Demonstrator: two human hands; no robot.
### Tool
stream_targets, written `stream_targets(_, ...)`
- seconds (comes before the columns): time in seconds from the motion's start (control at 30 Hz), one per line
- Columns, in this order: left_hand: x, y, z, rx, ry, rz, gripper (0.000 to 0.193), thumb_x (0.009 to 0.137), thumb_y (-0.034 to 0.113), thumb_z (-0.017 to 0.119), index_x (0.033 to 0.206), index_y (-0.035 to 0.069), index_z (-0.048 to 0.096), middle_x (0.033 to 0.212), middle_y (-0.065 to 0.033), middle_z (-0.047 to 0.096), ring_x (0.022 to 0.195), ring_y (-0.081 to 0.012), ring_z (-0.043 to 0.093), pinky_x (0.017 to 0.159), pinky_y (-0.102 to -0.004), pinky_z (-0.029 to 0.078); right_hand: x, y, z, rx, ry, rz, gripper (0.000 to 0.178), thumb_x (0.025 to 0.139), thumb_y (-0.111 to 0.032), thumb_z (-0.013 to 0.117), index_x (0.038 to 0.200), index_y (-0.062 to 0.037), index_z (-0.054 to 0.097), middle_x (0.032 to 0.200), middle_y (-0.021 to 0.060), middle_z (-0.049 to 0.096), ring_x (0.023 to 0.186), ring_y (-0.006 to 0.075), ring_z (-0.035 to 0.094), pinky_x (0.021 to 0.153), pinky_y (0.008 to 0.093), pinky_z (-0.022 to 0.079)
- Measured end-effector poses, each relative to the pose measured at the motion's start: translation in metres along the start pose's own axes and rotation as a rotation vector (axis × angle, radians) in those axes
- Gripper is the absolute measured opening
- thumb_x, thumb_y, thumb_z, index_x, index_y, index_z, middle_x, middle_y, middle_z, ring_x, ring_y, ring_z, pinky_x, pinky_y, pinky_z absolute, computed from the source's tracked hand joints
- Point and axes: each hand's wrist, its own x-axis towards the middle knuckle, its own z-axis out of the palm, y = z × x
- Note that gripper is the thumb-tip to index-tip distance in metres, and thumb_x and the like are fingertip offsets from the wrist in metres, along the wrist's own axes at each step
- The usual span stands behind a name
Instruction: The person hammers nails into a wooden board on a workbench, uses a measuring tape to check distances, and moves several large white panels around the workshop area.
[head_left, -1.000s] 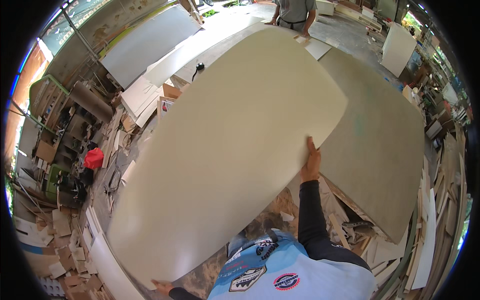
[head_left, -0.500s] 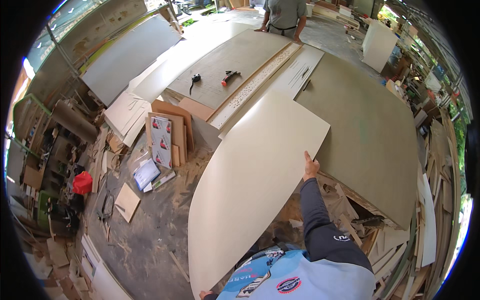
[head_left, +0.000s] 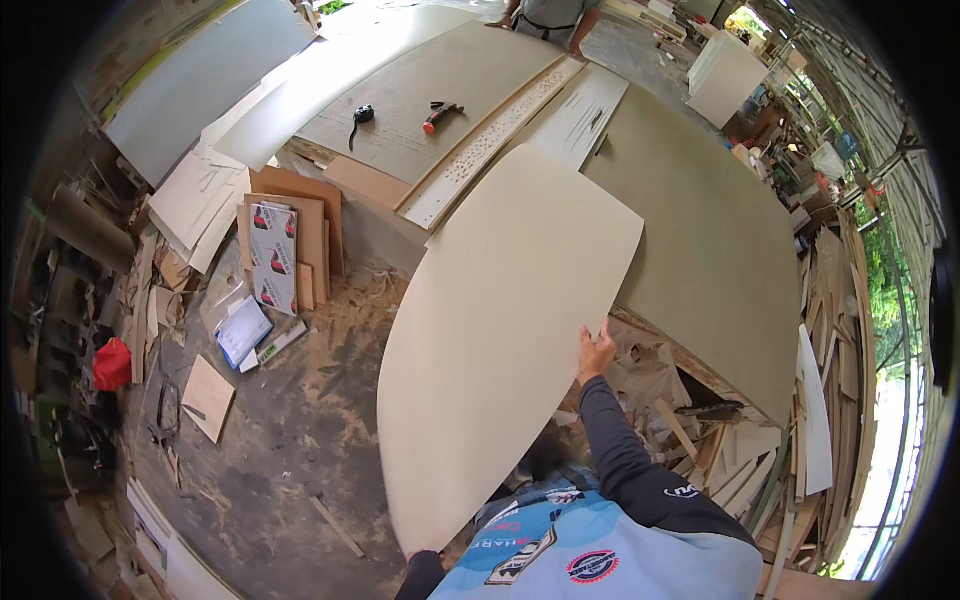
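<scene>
A large, thin cream sheet (head_left: 500, 300) with a curved left edge slopes from the workbench toward me, bowing along its length. My right hand (head_left: 597, 352) is at its right edge, thumb on the upper face and a finger stretched along the rim. My left hand (head_left: 416, 554) is at the sheet's narrow near end, mostly hidden by the sheet and my dark cuff. The sheet's far end rests over a white scratched board (head_left: 575, 120) and the grey-green bench top (head_left: 700, 210). Beyond it lie a tape measure (head_left: 363, 114) and a red-and-black hand tool (head_left: 442, 117).
A perforated strip board (head_left: 480, 150) crosses the bench. At the far end stands another person (head_left: 550, 18), hands on the bench edge. Boards (head_left: 290, 235) lean against the bench's left side. Offcuts (head_left: 735, 465) lie under the right side; a panel (head_left: 208, 398) lies on the floor.
My right hand has slid nearer to me along the sheet's edge, its grip loosened. The sheet's far right corner has drawn back a little and bends more. My view has shifted.
</scene>
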Motion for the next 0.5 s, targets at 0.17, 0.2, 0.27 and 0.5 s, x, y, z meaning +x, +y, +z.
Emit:
stream_targets(0.17,0.021,0.08,0.008,0.023,0.132,-0.046,0.034,0.087,0.016,0.05,0.105,-0.008,0.066,0.11,-0.0226,0.067,0.103,-0.0327,0.064,0.085,-0.0432,0.049,0.003,0.002,0.019,-0.079,0.099,0.024,0.067,0.081,-0.005,0.074,0.14,0.0028,0.045,0.088,0.0008,0.064,0.07,0.0069,0.052,0.063,0.0239,0.045)
stream_targets(0.2,0.02,0.107,0.014,-0.015,0.336,-0.018,0.034,0.086,0.015,0.05,0.105,-0.008,0.065,0.11,-0.0225,0.067,0.104,-0.0326,0.064,0.085,-0.0431,0.049,0.001,-0.005,0.027,-0.166,0.1,0.039,0.066,0.08,-0.006,0.075,0.139,0.001,0.047,0.08,-0.0024,0.063,0.064,0.0055,0.048,0.058,0.0242,0.044)
stream_targets(0.27,-0.03,0.188,0.052,-0.265,0.823,0.427,0.036,0.083,0.009,0.054,0.114,-0.008,0.061,0.115,-0.0214,0.065,0.107,-0.0358,0.062,0.091,-0.0417,0.048,-0.004,-0.017,0.026,-0.278,0.072,0.153,0.066,0.077,-0.01,0.076,0.137,-0.0008,0.05,0.08,0.0061,0.065,0.064,0.01,0.053,0.062,0.0286,0.047)
stream_targets(0.5,-0.255,0.494,0.146,0.173,-0.003,1.647,0.036,0.092,0.013,0.055,0.125,-0.001,0.056,0.127,-0.0198,0.058,0.12,-0.0319,0.055,0.103,-0.0381,0.041,0.016,-0.03,0.01,-0.313,0.078,0.144,0.068,0.076,-0.014,0.077,0.137,-0.0038,0.05,0.057,0.0051,0.046,0.052,0.0118,0.038,0.051,0.0322,0.041)
